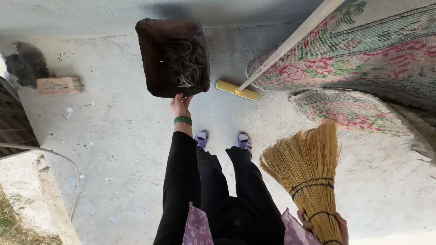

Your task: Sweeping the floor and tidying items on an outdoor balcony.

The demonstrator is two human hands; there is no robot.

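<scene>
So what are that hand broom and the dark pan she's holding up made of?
The broom in the right hand looks like dried straw or grass stalks: pale golden, fanned out, bound with dark bands. The pan held up by the left hand seems to be rusty or dirt-caked metal, dull dark brown and rough, though plastic under the grime cannot be ruled out.

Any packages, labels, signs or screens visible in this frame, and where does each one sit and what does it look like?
None in view: no package, label, sign or screen.
Left hand: holds a dark brown dustpan by its edge, debris inside.
Right hand: grips a straw broom.
Nearby: a floral rug, a brick, a yellow squeegee on the concrete floor.
</scene>
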